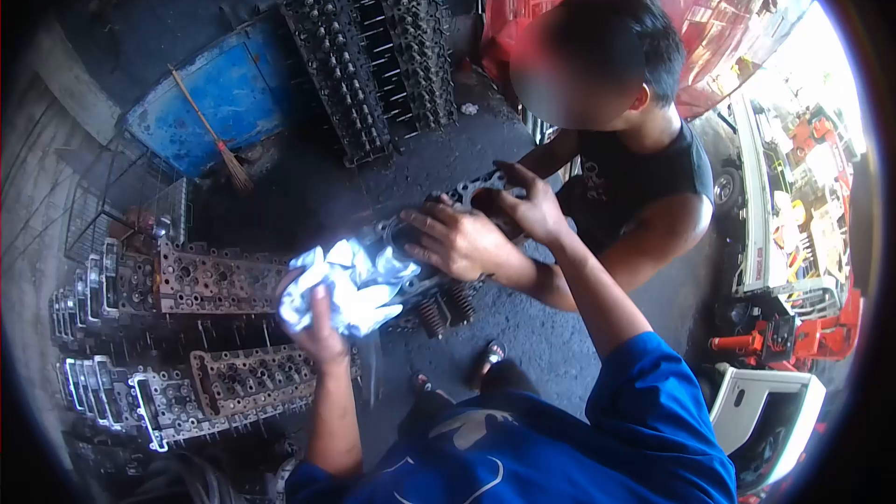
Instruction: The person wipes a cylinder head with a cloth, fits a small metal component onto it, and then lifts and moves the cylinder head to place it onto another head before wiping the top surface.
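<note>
My left hand (322, 329) is closed on a bunched white rag (353, 291), pressed against the near left end of a dark metal cylinder head (465, 192). The cylinder head lies at a slant in the middle of the view, partly covered by hands and rag. At its far right end, my right hand (539, 213) has its fingers bent over the edge, gripping it. Between my hands, a co-worker's hand (455, 241) lies on the head's upper face. Below it, coil springs (446, 314) show under the near side.
Several other cylinder heads (341, 70) stand at the back and more, like this one (247, 378), sit at the left. A broom (210, 129) leans on a blue panel (201, 98). A co-worker (621, 145) is close at the right. Vehicles (761, 177) stand beyond.
</note>
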Available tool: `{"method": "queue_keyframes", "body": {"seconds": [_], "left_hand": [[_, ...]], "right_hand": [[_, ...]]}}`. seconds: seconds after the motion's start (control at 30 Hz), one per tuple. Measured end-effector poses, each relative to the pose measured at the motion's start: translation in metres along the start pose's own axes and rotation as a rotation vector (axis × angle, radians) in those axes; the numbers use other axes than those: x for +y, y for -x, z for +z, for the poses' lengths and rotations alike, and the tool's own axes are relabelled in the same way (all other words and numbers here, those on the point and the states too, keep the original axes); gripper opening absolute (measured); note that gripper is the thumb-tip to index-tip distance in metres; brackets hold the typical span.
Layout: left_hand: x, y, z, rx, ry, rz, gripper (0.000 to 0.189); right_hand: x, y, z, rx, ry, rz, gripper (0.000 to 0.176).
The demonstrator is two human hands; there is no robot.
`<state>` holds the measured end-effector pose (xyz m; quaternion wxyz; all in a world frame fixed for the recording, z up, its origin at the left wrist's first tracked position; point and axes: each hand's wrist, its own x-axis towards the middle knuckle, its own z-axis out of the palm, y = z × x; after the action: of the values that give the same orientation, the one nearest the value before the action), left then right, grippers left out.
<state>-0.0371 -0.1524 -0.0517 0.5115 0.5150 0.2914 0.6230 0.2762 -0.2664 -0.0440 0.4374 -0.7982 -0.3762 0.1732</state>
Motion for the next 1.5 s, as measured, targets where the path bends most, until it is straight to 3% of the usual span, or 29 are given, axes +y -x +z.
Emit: {"method": "queue_keyframes", "body": {"seconds": [0.03,0.07,0.1,0.13,0.2,0.3,0.43,0.6,0.67,0.73,0.77,0.8,0.83,0.9,0.93,0.97,1.03,1.07,1.17,1.23,1.27,1.3,1.5], "left_hand": [[-0.006,0.001,-0.007,0.069,0.149,-0.187,0.032],[-0.01,-0.004,-0.014,0.049,0.359,-0.224,0.036],[-0.013,-0.01,-0.02,0.019,0.568,-0.257,0.041],[-0.013,-0.009,-0.03,0.013,0.564,-0.256,0.041],[-0.014,-0.013,-0.04,-0.342,0.861,-0.169,0.031],[-0.019,-0.011,-0.041,-0.374,0.795,-0.152,0.031],[-0.031,-0.009,-0.048,-0.345,0.705,-0.181,0.031],[-0.036,-0.023,-0.035,-0.325,0.611,-0.2,0.032],[-0.041,-0.033,-0.016,-0.336,0.592,-0.244,0.033],[-0.058,-0.057,0.0,-0.441,0.649,-0.451,0.033],[-0.043,-0.062,0.049,-0.282,0.561,-0.137,0.03],[-0.034,-0.08,0.069,-0.407,0.466,-0.137,0.033],[-0.047,-0.095,0.064,-0.445,0.588,-0.379,0.037],[-0.061,-0.113,0.079,-0.483,0.43,-0.261,0.038],[-0.066,-0.119,0.081,-0.46,0.42,-0.292,0.039],[-0.07,-0.125,0.084,-0.439,0.406,-0.321,0.04],[-0.059,-0.141,0.096,-0.51,0.538,-0.361,0.041],[-0.06,-0.15,0.094,-0.46,0.501,-0.387,0.041],[-0.068,-0.177,0.057,-0.382,0.631,-0.586,0.042],[-0.07,-0.188,0.034,-0.404,0.719,-0.618,0.043],[-0.078,-0.193,0.019,-0.446,0.767,-0.416,0.043],[-0.077,-0.191,-0.002,-0.349,0.721,-0.456,0.043],[-0.061,-0.174,-0.067,-0.245,0.456,-0.118,0.04]], "right_hand": [[0.006,-0.002,-0.001,-0.051,-0.071,-0.021,0.079],[0.008,-0.003,-0.002,-0.164,-0.165,-0.033,0.074],[0.006,-0.006,-0.006,-0.232,-0.024,-0.058,0.077],[-0.005,-0.007,-0.01,-0.264,0.048,-0.041,0.075],[-0.014,-0.012,-0.013,-0.328,0.102,-0.051,0.07],[-0.007,-0.01,-0.015,-0.349,0.017,-0.095,0.057],[-0.004,-0.002,-0.019,-0.268,0.025,-0.137,0.054],[-0.006,0.017,-0.035,-0.185,-0.075,0.07,0.051],[-0.011,0.024,-0.038,-0.09,-0.083,0.158,0.051],[-0.002,0.027,-0.039,0.022,-0.055,0.148,0.049],[0.0,0.028,-0.038,0.073,-0.046,0.143,0.048],[-0.003,0.028,-0.037,0.107,-0.139,0.209,0.048],[-0.008,0.03,-0.036,0.147,-0.232,0.279,0.048],[-0.014,0.031,-0.035,0.214,-0.131,0.294,0.046],[-0.011,0.033,-0.034,0.213,-0.085,0.283,0.044],[-0.006,0.037,-0.035,0.158,-0.087,0.306,0.054],[0.0,0.046,-0.026,0.152,-0.534,0.262,0.067],[0.005,0.048,-0.017,0.098,-0.697,0.171,0.087],[0.004,0.054,0.022,0.116,-0.743,0.112,0.095],[-0.003,0.05,0.03,0.139,-0.575,0.105,0.087],[-0.011,0.05,0.037,0.143,-0.523,0.133,0.085],[-0.018,0.046,0.043,0.134,-0.466,0.152,0.084],[-0.049,-0.036,0.063,-0.071,-0.395,-0.098,0.071]]}}
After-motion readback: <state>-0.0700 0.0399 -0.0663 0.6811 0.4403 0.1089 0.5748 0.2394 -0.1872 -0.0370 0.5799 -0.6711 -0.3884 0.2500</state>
